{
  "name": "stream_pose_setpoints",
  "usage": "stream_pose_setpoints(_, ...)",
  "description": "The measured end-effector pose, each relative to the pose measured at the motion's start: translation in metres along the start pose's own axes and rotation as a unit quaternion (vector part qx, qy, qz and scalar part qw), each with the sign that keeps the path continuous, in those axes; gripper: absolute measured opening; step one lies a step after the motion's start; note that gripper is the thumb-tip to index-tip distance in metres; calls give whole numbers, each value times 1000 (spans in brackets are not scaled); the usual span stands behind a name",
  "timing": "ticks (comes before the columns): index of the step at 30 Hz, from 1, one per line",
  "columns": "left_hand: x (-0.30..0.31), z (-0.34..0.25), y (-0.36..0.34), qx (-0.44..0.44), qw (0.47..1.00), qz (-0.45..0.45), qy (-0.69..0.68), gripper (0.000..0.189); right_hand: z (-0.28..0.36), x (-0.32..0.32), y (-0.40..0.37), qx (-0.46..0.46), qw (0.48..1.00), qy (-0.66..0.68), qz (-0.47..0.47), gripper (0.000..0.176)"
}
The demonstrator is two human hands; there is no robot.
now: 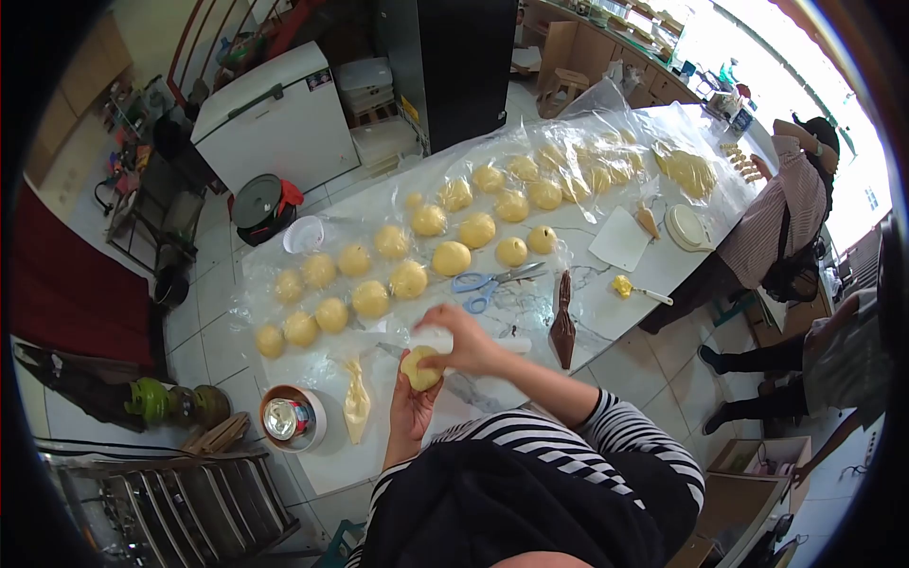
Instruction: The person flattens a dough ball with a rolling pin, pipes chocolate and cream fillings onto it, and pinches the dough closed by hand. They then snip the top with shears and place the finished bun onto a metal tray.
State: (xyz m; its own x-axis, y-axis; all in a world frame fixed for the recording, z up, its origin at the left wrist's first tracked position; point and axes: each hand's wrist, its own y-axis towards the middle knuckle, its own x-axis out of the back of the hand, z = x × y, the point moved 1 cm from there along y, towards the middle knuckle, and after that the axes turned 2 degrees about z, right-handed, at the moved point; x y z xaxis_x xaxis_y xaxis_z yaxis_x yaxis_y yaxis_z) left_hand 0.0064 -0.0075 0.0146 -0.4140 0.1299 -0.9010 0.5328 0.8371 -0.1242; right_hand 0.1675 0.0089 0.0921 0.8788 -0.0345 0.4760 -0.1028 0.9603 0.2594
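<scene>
Two hands above surface (606,312): left hand (407,409) grip grasping dough ball (420,369); right hand (469,343) grip clenched on white item (432,337) atop ball; blue scissors (483,282) near.

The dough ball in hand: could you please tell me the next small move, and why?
Probably set the dough ball down beside the other balls: the left hand cups it, the right hand presses its top, and it looks round.

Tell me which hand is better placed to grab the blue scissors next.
Right, probably. The right hand sits closest to the scissors, just beyond it, though it grips a white object. The left hand is lower and cups a dough ball.
</scene>
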Motion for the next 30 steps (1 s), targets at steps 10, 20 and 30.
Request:
stream_pose_setpoints(10, 11, -8, 3, 23, 996, 20, -87, 49, -124, 95, 28, -305, 944, -2, -126, 109)
stream_pose_setpoints(20, 4, -2, 3, 13, 998, -10, -64, 49, -3, 25, 5, -37, 999, 5, -2, 46)
stream_pose_setpoints(30, -4, -12, 5, -66, 998, -8, -15, 52, 26, -12, 9, 88, 981, -173, 23, 26)
